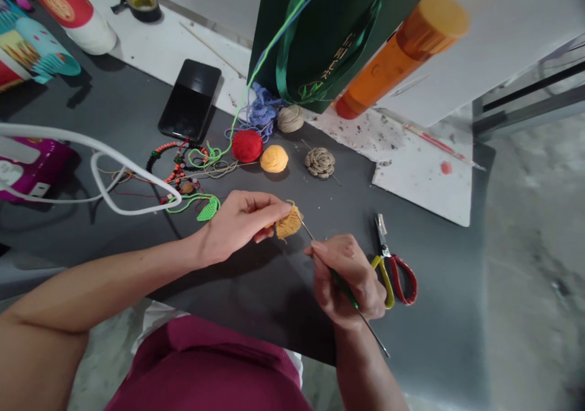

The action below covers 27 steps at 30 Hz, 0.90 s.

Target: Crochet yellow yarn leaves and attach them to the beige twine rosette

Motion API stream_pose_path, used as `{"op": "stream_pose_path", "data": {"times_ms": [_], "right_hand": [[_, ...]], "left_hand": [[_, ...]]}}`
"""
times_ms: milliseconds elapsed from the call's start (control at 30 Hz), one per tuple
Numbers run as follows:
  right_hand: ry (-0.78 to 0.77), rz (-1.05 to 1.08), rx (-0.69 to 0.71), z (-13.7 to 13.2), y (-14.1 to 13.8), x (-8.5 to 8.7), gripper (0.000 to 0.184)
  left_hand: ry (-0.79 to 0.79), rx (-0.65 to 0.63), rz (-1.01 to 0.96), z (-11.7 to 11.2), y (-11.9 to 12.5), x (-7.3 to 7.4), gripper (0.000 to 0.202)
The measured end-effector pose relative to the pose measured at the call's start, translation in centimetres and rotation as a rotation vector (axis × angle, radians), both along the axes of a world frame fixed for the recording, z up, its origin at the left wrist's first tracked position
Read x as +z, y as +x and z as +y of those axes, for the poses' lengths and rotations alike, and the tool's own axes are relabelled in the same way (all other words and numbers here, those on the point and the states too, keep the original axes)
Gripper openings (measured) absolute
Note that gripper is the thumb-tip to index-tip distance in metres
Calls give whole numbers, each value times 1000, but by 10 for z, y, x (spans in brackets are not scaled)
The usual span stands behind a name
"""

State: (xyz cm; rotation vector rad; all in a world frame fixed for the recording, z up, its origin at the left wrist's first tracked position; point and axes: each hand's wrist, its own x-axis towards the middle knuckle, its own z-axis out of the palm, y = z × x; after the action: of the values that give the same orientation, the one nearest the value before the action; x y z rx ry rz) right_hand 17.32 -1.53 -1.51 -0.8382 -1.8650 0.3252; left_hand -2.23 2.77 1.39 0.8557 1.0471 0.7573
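Note:
My left hand (244, 223) pinches a small mustard-yellow crochet piece (289, 223) above the dark table. In my right hand (350, 277) is a crochet hook (343, 286) with a green grip, its thin metal shaft pointing up and left. The hook's tip meets the right edge of the crochet piece; whether it passes through a stitch I cannot tell. Beyond the hands lie a yellow yarn ball (274, 159), a red yarn ball (247, 146) and a grey-brown crocheted rose (320, 162). A green crocheted leaf (209, 209) rests left of my left hand.
Scissors (388, 265) with red and yellow handles lie beside my right hand. Behind stand a dark green paper bag (329, 39) and an orange tube (397, 58). A phone (191, 100), a beaded bracelet (176, 167) and a white cable (105, 186) occupy the left side.

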Motion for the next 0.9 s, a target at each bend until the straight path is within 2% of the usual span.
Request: {"op": "stream_pose_path", "data": {"times_ms": [167,567,800,900], "right_hand": [[-3,6,31,0,0,1,44],[67,-82,-5,2,-2,3,45],[70,-147,-36,0,-5,6,42],[65,-160,-31,1,-8,7,43]], "left_hand": [[-2,-4,4,-1,0,0,30],[-2,10,34,-1,2,3,29],[137,61,106,-4,4,1,25],[112,62,89,-4,4,0,27]]}}
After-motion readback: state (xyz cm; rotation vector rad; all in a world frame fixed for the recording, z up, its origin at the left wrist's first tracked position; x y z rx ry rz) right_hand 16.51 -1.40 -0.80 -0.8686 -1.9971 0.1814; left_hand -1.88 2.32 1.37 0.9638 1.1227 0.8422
